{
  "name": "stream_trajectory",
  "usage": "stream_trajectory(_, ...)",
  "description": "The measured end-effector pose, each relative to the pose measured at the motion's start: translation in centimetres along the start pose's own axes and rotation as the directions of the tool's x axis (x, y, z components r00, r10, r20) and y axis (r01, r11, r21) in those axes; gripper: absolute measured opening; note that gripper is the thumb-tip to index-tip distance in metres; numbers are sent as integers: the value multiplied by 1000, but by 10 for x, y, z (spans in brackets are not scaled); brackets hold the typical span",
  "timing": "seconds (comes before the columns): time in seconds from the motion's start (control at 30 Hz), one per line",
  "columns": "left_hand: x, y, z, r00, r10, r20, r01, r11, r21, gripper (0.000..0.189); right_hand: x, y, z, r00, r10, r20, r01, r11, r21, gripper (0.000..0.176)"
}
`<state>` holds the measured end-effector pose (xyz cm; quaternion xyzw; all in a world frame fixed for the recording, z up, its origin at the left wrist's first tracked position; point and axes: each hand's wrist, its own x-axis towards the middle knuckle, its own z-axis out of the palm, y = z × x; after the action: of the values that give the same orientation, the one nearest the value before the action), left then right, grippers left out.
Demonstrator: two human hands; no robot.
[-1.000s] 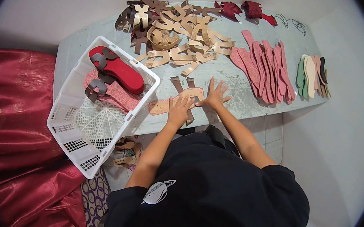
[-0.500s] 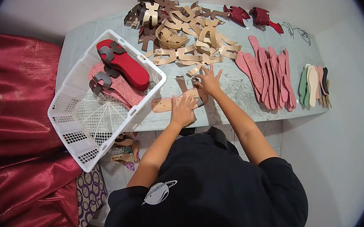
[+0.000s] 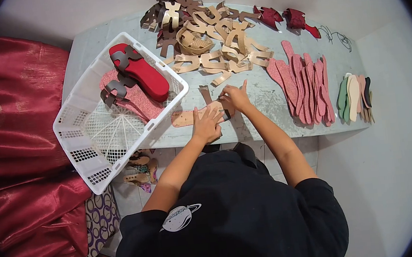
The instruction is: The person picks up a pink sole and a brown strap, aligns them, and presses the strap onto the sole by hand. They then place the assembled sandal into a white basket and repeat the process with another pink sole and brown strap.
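Note:
A pinkish-tan shoe sole (image 3: 182, 119) lies crosswise near the table's front edge, its toe end to the right. Under it runs a dark brown sandal strap (image 3: 205, 93), with one end sticking out behind the sole and a dark part showing at the sole's right. My left hand (image 3: 207, 124) lies flat on the middle of the sole, fingers spread. At the sole's far right edge my right hand (image 3: 237, 97) has its thumb and forefinger pinched on a strap end, while another finger points up. The fingers partly hide that strap end.
A white plastic basket (image 3: 101, 175) at the left holds a red sandal (image 3: 146, 79) and pink soles with dark straps. Tan and brown straps (image 3: 209, 60) are piled behind. Pink soles (image 3: 307, 87) and smaller coloured soles (image 3: 355, 95) stand at the right, near the wall.
My right hand has drawn its fingers in and come down slightly, from spread above the sole to a pinch at its far edge. My left hand stays in place.

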<state>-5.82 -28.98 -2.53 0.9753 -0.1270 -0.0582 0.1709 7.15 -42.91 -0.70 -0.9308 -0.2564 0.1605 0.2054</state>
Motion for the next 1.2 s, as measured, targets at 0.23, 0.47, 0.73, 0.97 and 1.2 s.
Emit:
stream_trajectory(0.23, -1, 3, 6, 994, 23, -110, -17, 998, 56, 50, -24, 1, 6, 983, -149, -103, 155, 986, 55, 8)
stream_trajectory(0.47, -1, 4, 4, 998, -1, -69, 5, 998, 57, 51, -30, 6, 26, 957, -215, -197, 236, 968, 88, 10)
stream_trajectory(0.73, -1, 2, 8, 997, 7, -83, -2, 998, 65, 51, -33, 13, 43, 916, -333, -224, 331, 942, -45, 13)
stream_trajectory(0.97, -2, 2, 6, 995, 18, -100, -14, 999, 40, 52, -41, 17, 45, 911, -375, -172, 366, 927, -83, 25)
stream_trajectory(1.2, -2, -2, 10, 994, 34, -103, -33, 999, 9, 53, -50, 21, 48, 920, -373, -118, 348, 918, -189, 37)
